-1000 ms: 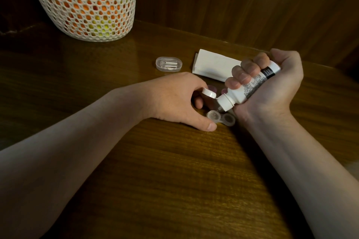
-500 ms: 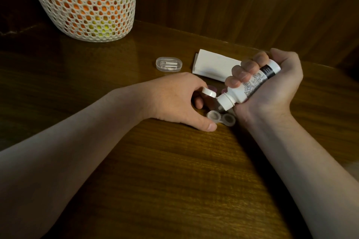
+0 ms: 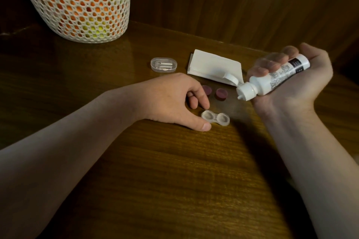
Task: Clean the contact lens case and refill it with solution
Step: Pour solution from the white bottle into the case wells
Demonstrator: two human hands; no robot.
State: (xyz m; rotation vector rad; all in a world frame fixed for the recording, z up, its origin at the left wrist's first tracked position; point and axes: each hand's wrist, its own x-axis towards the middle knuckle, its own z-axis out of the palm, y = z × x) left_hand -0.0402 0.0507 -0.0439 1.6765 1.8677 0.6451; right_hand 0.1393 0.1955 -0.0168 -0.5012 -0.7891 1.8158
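Item: contact lens case (image 3: 215,118), clear twin-well type, lying flat on the wooden tabletop (image 3: 174,170) with both wells uncovered and facing up, a position suited to receiving liquid from above; whether any solution is in the wells cannot be told. Left hand (image 3: 174,101): rests on the tabletop with fingers loosely curled, the thumb tip touching or just beside the case's left well and a fingertip just behind it, apparently bracing the case so it does not slide; it grasps nothing. Right hand (image 3: 291,79): wrapped around the solution bottle (image 3: 272,79), which lies tilted with its nozzle pointing left and slightly down, above the tabletop and to the right of the case, not over either well. The flip cap (image 3: 231,79) hangs open on its hinge, leaving the nozzle free to dispense. Two purple caps (image 3: 221,94), unscrewed, are set just behind the case, one partly hidden by the left hand's fingers; judged to be parked within reach for closing. Folded white tissue (image 3: 213,66): farther back, likely kept for wiping. Small clear plastic box (image 3: 164,65): left of the tissue, contents indistinct. White lattice basket (image 3: 77,1): far left corner, with orange and yellow contents. Judgement: refilling stage, nozzle not yet aligned with a well.
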